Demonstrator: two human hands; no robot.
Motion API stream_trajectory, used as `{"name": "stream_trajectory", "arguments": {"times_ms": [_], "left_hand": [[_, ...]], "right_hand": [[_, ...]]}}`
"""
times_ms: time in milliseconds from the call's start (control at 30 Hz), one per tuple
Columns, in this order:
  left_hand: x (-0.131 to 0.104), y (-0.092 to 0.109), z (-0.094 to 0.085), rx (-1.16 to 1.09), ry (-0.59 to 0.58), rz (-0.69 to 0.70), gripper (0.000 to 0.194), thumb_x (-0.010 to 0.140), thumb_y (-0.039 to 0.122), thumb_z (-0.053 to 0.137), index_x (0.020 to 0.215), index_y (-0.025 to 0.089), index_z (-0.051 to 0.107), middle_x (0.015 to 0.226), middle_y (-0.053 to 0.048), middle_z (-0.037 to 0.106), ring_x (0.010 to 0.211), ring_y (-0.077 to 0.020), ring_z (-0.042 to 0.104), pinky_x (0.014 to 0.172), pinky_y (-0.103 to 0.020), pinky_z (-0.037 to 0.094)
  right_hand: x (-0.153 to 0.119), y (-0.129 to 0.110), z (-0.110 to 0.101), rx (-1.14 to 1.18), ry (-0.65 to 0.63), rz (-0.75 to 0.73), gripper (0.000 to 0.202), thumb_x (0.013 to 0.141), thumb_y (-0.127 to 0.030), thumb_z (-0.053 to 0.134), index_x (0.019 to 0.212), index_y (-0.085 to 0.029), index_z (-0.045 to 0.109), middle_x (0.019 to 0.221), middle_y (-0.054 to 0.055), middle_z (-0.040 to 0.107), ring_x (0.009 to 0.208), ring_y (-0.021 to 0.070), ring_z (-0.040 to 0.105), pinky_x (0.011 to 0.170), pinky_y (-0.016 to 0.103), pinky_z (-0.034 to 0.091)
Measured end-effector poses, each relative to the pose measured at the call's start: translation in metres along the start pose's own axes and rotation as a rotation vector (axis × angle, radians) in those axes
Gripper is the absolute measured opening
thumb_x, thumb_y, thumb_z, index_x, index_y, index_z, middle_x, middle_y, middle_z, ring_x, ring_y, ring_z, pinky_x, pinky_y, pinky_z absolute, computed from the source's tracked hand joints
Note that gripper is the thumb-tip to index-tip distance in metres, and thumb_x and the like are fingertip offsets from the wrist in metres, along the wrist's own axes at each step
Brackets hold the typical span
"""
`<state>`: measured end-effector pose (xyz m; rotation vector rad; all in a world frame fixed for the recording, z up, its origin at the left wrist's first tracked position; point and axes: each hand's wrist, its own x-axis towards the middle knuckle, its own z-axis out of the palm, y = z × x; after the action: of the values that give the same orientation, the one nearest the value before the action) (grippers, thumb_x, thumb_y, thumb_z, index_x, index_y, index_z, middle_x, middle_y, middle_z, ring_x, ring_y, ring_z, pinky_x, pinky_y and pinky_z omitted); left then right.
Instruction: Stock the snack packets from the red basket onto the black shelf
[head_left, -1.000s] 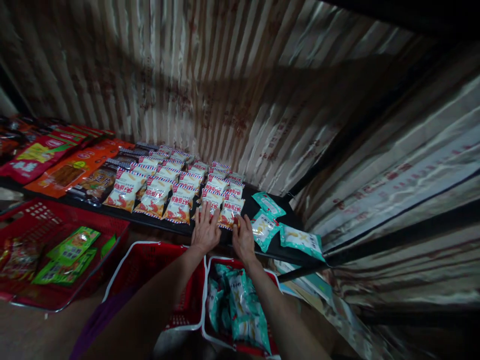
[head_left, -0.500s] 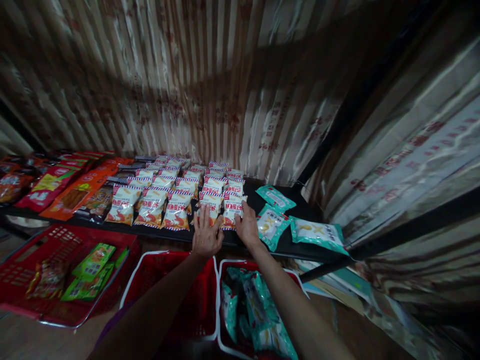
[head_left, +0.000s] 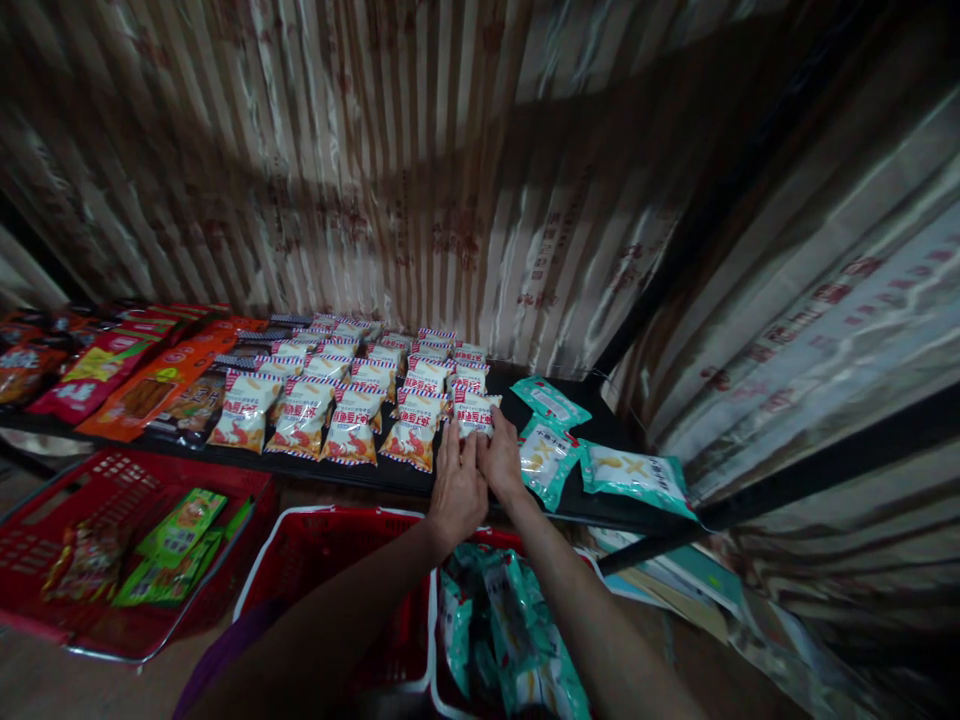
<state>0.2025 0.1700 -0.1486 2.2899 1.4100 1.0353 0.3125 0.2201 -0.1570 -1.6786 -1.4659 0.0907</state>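
Rows of white-and-orange snack bags (head_left: 349, 424) lie on a black shelf (head_left: 255, 462). Both hands are at the front bag of the rightmost row (head_left: 475, 412). My left hand (head_left: 456, 490) lies over the lower left part of that bag, its fingers pointing away from me. My right hand (head_left: 501, 458) has its fingers curled round the bag's right edge. Just left of the hands, another front bag (head_left: 412, 428) lies untouched. To the right of my right hand, a green-and-white bag (head_left: 546, 458) rests on the shelf.
Below the shelf stand a red basket holding green packets (head_left: 176, 540), a middle red basket (head_left: 300, 545), and a basket with green-and-white bags (head_left: 510, 620). More green-and-white bags (head_left: 634, 473) lie at the shelf's right end. A dark frame bar (head_left: 825, 465) crosses the right side.
My left hand has moved right, off the neighbouring bag and onto the rightmost front bag. My right hand has stayed at that bag's right edge, with its fingers now nearer my left hand.
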Motion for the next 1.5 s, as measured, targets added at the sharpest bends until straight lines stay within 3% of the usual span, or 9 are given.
{"name": "stream_trajectory", "arguments": {"times_ms": [133,500,767,867,967,1067,1167,1367,1500], "left_hand": [[0.007,0.009,0.013,-0.066,-0.074,-0.222,0.060,0.079,0.009,0.040,0.138,0.000,0.032,0.149,-0.027,0.020,0.141,-0.0327,0.016,0.113,-0.047,0.023],[0.001,-0.005,0.017,-0.070,-0.088,-0.195,0.061,0.078,0.009,0.041,0.137,-0.003,0.032,0.146,-0.027,0.028,0.138,-0.0326,0.024,0.112,-0.047,0.027],[-0.006,-0.008,0.019,-0.049,-0.080,-0.175,0.062,0.075,0.008,0.041,0.135,-0.006,0.032,0.146,-0.029,0.027,0.139,-0.0340,0.020,0.113,-0.049,0.024],[-0.009,-0.005,0.010,-0.020,-0.036,-0.071,0.063,0.076,0.009,0.041,0.137,-0.004,0.031,0.148,-0.027,0.026,0.140,-0.0327,0.017,0.112,-0.051,0.025],[-0.008,-0.004,-0.014,0.036,0.065,0.095,0.058,0.080,0.012,0.040,0.137,0.007,0.035,0.151,-0.018,0.025,0.142,-0.0285,0.012,0.113,-0.050,0.022],[-0.003,-0.014,-0.041,0.136,0.180,-0.026,0.054,0.079,0.012,0.043,0.134,0.009,0.040,0.150,-0.018,0.027,0.142,-0.0304,0.013,0.113,-0.053,0.021],[0.001,-0.028,-0.057,0.188,0.165,-0.176,0.053,0.080,0.014,0.045,0.131,0.006,0.042,0.145,-0.023,0.033,0.138,-0.0334,0.025,0.110,-0.051,0.027],[-0.004,-0.045,-0.058,0.201,0.117,-0.175,0.048,0.083,0.016,0.043,0.130,0.009,0.043,0.144,-0.021,0.036,0.132,-0.0326,0.037,0.104,-0.050,0.035],[-0.008,-0.045,-0.055,0.180,0.125,-0.190,0.044,0.084,0.014,0.041,0.127,0.006,0.045,0.143,-0.022,0.036,0.132,-0.0319,0.036,0.106,-0.048,0.034]], "right_hand": [[0.004,0.002,-0.002,-0.028,-0.008,-0.006,0.052,0.078,-0.017,0.042,0.129,-0.009,0.047,0.117,0.018,0.054,0.112,0.0280,0.049,0.098,0.046,0.042],[0.003,-0.005,0.000,-0.054,-0.047,-0.030,0.050,0.079,-0.017,0.040,0.128,-0.009,0.049,0.117,0.018,0.055,0.113,0.0267,0.050,0.098,0.043,0.042],[-0.002,-0.003,0.000,-0.063,-0.044,-0.064,0.047,0.081,-0.020,0.040,0.126,-0.011,0.051,0.116,0.017,0.057,0.111,0.0267,0.051,0.097,0.045,0.043],[-0.003,-0.007,-0.005,-0.082,-0.008,-0.107,0.046,0.081,-0.022,0.042,0.125,-0.013,0.051,0.123,0.017,0.053,0.118,0.0283,0.047,0.099,0.049,0.040],[-0.005,-0.019,-0.010,-0.081,0.010,-0.216,0.045,0.082,-0.024,0.044,0.125,-0.015,0.052,0.133,0.015,0.048,0.126,0.0284,0.041,0.102,0.052,0.036],[-0.009,-0.039,-0.008,0.007,-0.084,-0.283,0.040,0.084,-0.022,0.041,0.121,-0.017,0.056,0.125,0.012,0.057,0.118,0.0233,0.050,0.101,0.044,0.041],[-0.013,-0.058,0.004,0.031,-0.173,-0.247,0.038,0.083,-0.018,0.040,0.116,-0.019,0.059,0.115,0.010,0.064,0.108,0.0207,0.058,0.097,0.039,0.045],[-0.019,-0.074,0.023,-0.110,-0.247,-0.064,0.039,0.081,-0.021,0.049,0.119,-0.023,0.058,0.101,0.008,0.070,0.090,0.0231,0.066,0.084,0.038,0.050],[-0.021,-0.077,0.024,-0.058,-0.249,-0.058,0.039,0.081,-0.020,0.047,0.119,-0.022,0.057,0.110,0.008,0.068,0.092,0.0215,0.066,0.088,0.038,0.049]]}}
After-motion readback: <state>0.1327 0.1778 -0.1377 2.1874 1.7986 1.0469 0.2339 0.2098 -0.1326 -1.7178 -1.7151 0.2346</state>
